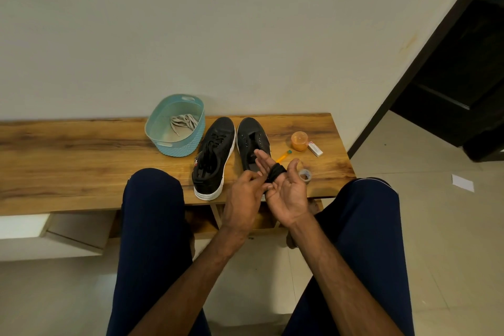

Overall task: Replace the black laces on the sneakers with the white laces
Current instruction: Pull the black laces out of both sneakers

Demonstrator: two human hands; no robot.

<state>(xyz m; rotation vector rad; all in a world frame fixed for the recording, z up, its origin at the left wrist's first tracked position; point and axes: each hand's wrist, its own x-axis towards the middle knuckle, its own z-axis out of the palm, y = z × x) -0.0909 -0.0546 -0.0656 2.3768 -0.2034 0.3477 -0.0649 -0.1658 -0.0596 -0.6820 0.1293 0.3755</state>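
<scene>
Two black white-soled sneakers side by side on bench [81, 144], toes to wall: laced sneaker [214, 158] beside unlaced sneaker [252, 142], black lace [276, 172] wound round right hand [286, 191] fingers, white laces [184, 123] bundled in teal basket [174, 148].

Wooden bench [81, 150] bearing a laced black sneaker [214, 155]. Just right of it, second sneaker [252, 136], then pencil [283, 156], orange cup [299, 141], white box [315, 149], tape roll [305, 174]. Left of it, teal basket [177, 148].

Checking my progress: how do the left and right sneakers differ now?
The left sneaker is laced in black; the right sneaker has bare eyelets, and a black lace is wound round the right hand's fingers. The left sneaker sits beside the basket, fully visible; the right sneaker is partly behind that hand. Both are black with white soles, toes pointing away.
</scene>
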